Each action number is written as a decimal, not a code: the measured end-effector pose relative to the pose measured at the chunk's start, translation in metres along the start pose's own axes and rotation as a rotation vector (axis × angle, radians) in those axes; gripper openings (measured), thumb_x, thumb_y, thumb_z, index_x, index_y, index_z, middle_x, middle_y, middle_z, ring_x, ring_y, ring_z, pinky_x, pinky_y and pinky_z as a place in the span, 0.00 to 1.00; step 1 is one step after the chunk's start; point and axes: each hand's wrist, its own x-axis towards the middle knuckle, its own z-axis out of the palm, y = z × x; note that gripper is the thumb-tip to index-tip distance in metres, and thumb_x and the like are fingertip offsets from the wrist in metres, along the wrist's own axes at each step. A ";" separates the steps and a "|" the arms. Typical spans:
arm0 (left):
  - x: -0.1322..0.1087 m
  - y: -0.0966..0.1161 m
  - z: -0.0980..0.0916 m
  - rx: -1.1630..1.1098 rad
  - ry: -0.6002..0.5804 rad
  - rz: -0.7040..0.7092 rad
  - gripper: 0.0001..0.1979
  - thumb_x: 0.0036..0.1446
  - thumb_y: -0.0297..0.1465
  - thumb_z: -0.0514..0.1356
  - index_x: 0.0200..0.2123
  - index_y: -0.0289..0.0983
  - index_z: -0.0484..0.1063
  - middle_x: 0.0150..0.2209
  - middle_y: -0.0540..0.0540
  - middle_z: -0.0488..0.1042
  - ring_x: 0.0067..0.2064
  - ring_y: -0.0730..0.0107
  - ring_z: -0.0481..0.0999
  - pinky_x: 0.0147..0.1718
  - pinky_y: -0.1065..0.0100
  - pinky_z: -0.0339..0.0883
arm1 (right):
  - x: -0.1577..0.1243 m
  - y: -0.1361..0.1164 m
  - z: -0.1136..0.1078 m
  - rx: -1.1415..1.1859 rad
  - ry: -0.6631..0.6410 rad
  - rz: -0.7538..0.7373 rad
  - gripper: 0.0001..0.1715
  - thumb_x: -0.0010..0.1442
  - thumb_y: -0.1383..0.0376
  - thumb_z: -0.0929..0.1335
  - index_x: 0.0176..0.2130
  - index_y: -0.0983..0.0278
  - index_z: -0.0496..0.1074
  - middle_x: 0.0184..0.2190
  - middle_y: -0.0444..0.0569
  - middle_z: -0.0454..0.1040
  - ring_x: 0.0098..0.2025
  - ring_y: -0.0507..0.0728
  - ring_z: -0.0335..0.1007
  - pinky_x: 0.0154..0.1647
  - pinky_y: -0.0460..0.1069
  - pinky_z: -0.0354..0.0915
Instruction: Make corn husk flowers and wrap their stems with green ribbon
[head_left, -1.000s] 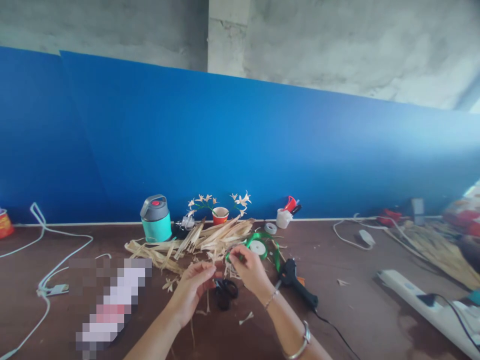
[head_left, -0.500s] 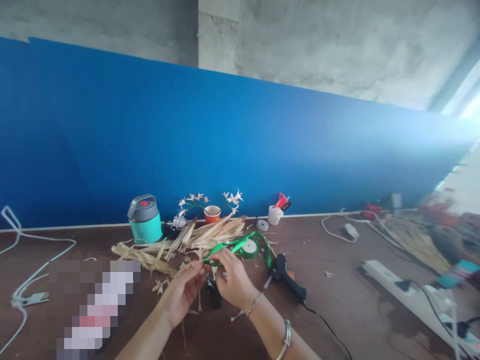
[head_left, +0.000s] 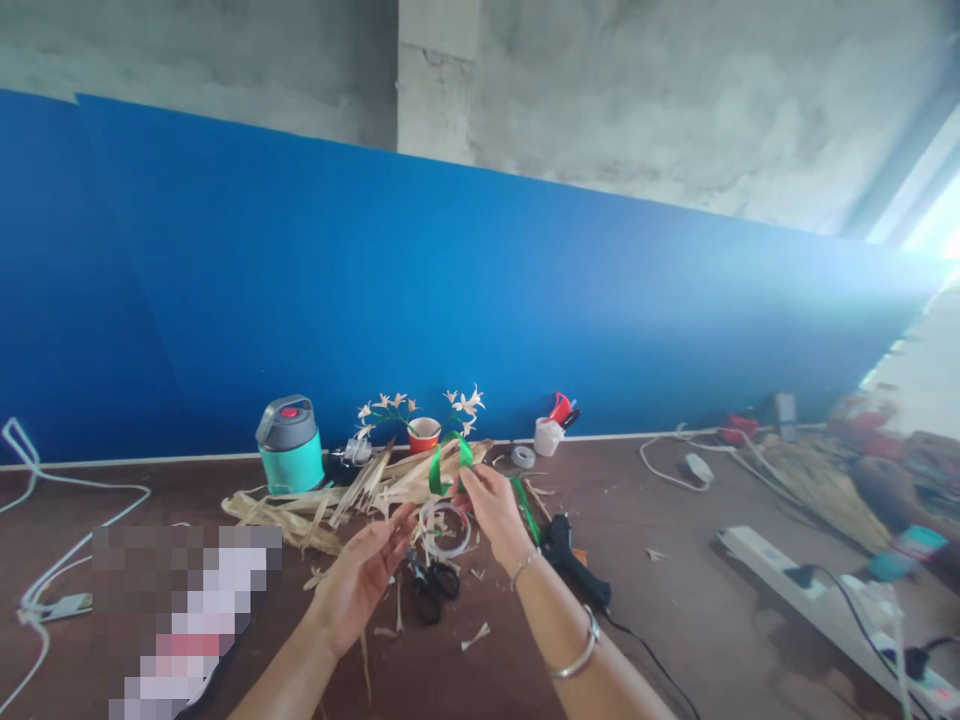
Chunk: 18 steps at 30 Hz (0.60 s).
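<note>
My right hand (head_left: 495, 510) is closed on a green ribbon (head_left: 437, 470), which stands up in a loop from the fingertips. More of the ribbon trails behind that hand toward the glue gun (head_left: 574, 565). Just below the fingers is a pale round spool (head_left: 448, 552), seen as a ring; whether the hand touches it I cannot tell. My left hand (head_left: 367, 575) is at the spool's left, palm turned inward, fingers extended and slightly bent, with nothing clearly in them. Black scissors (head_left: 431, 588) lie between my wrists. Dry husk strips (head_left: 420, 475) spread beyond my hands.
Pale flowers (head_left: 469, 400) stand in a red paper cup (head_left: 424, 433) against the blue panel (head_left: 375, 280). A teal flask (head_left: 291, 460) is left of it. At right are a white cup (head_left: 548, 437) with tools, a tape roll (head_left: 523, 457) and a power strip (head_left: 817, 600).
My hands have moved apart from their pinch together. The right hand has raised the ribbon into a loop, the spool has shifted left, and the scissors show more fully.
</note>
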 end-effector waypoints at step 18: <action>-0.005 0.000 -0.003 -0.084 -0.291 0.082 0.05 0.45 0.26 0.66 0.22 0.35 0.73 0.46 0.49 0.74 0.41 0.67 0.74 0.35 0.71 0.65 | 0.013 -0.065 0.039 0.575 -0.606 0.549 0.15 0.64 0.72 0.56 0.32 0.74 0.68 0.24 0.54 0.76 0.24 0.50 0.75 0.22 0.38 0.69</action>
